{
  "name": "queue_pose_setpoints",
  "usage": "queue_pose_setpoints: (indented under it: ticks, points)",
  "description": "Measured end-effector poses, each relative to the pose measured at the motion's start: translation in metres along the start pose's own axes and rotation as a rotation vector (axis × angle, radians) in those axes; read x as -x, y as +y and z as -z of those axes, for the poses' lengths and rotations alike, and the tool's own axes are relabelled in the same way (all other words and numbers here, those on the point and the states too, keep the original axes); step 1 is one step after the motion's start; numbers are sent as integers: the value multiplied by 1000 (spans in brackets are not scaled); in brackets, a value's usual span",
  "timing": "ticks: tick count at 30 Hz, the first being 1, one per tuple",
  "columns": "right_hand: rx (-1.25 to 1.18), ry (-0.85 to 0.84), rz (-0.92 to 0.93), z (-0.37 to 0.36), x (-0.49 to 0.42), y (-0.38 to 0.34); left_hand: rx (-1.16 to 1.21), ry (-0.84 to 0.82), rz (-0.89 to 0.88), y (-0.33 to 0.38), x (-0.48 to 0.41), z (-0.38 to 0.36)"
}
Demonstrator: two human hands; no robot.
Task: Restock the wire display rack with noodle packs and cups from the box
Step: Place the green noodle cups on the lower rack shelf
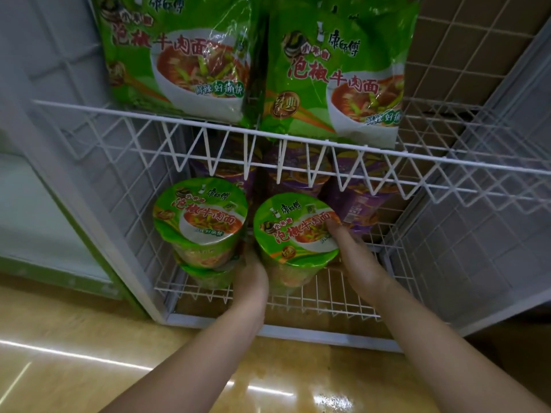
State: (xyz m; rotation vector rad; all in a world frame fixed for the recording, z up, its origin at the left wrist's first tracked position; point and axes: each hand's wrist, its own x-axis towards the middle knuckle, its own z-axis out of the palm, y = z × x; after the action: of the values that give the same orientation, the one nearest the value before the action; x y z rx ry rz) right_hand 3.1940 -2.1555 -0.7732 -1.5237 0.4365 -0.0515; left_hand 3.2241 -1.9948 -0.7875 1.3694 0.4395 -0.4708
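Currently a green noodle cup [295, 231] is being gripped between the left hand [252, 278], closed round its side, and the right hand [354, 254], whose fingers are lying over the lid, on the bottom shelf [328, 305] of the wire rack [298, 150]. Just beside it, a stack of green cups [199, 222] is leaning slightly; it is probably being risked, since a nudge could topple it. Purple cups [354, 204] behind could be getting pushed back.

Bottom wire shelf [343, 305]: front right open. Green-lidded noodle cups [199, 216] block left; purple cups [357, 204] block rear. White zigzag wire rail [298, 162] limits overhead clearance.
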Motion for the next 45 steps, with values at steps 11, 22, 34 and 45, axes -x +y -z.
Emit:
queue_pose_setpoints:
  ticks: [11, 22, 34, 45]
  points:
    - [160, 131, 89, -10, -1, -8, -469, -82, -258, -5, 5, 0]
    - [144, 88, 200, -21, 1, -16, -457, -137, -385, 9, 23, 1]
    - [361, 203, 299, -27, 2, -18, -1087, 38, -1130, 26, 52, 20]
    - [1040, 335, 636, -32, 2, -29, -1682, 46, -830, 44, 20, 37]
